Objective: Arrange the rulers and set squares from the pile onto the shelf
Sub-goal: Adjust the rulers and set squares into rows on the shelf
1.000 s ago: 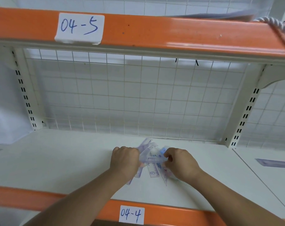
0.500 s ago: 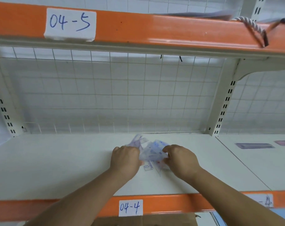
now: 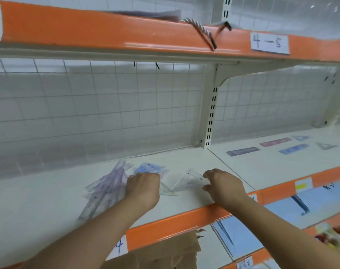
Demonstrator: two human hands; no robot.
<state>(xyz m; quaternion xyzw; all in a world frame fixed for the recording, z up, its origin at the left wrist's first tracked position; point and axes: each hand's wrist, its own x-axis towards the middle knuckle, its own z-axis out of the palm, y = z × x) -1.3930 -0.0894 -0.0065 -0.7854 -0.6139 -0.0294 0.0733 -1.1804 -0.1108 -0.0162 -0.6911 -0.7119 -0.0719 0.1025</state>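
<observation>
Pile (image 3: pixel 105 188) of see-through rulers & set squares w/ purple/blue print lies fanned out on the white shelf (image 3: pixel 48 200), mid bay, nearer the front edge than the wire grid (image 3: pixel 107 113) at the back. L hand (image 3: pixel 143 188) sits on the pile's right side, knuckles up, fingers bent down over the pieces. Fingertips are hidden, so can't tell if it grips or just presses. R hand (image 3: pixel 224 184) is just to the right, apart from the L hand, thumb & fingers pinching the right corner of a clear set square (image 3: pixel 186 181). Its left end reaches toward the pile; can't tell if it's lifted. In the next bay, past the upright post (image 3: pixel 210 113), pieces lie flat & apart: purple ruler (image 3: pixel 243 151), pink ruler (image 3: pixel 276 141), blue ruler (image 3: pixel 294 148) & a small triangle (image 3: pixel 326 145). Orange rail (image 3: pixel 184 220) runs along the front. Paper label (image 3: pixel 269 44) on the rail above reads "4-5".
</observation>
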